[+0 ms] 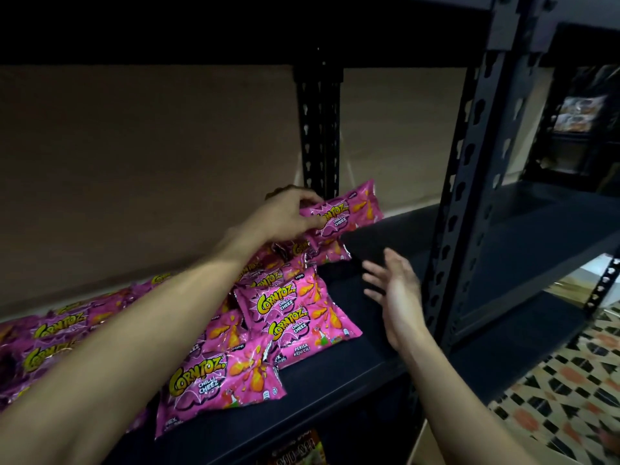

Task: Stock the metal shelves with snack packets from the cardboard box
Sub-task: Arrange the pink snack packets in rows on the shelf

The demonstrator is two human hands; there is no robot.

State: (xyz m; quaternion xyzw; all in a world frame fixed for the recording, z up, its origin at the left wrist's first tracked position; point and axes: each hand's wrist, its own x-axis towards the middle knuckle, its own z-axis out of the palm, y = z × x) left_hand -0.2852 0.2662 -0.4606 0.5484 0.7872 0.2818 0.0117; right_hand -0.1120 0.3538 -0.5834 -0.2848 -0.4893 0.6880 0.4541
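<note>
Your left hand (288, 213) grips a pink snack packet (345, 209) by its left end, fingers curled over the top edge. You hold it tilted at the far right crest of the pile of packets (295, 317) on the dark metal shelf (335, 374), apparently to set it down where the heap ends. Your right hand (396, 293) hovers released just right of the pile, fingers spread, palm turned toward the packets and touching nothing, likely ready to steady the stack or stop a slide. The packets lie overlapping, printed side up, crowded to the left, and dark shelf shows between them and the slotted upright post (469, 169). The cardboard box is not plainly in view.
</note>
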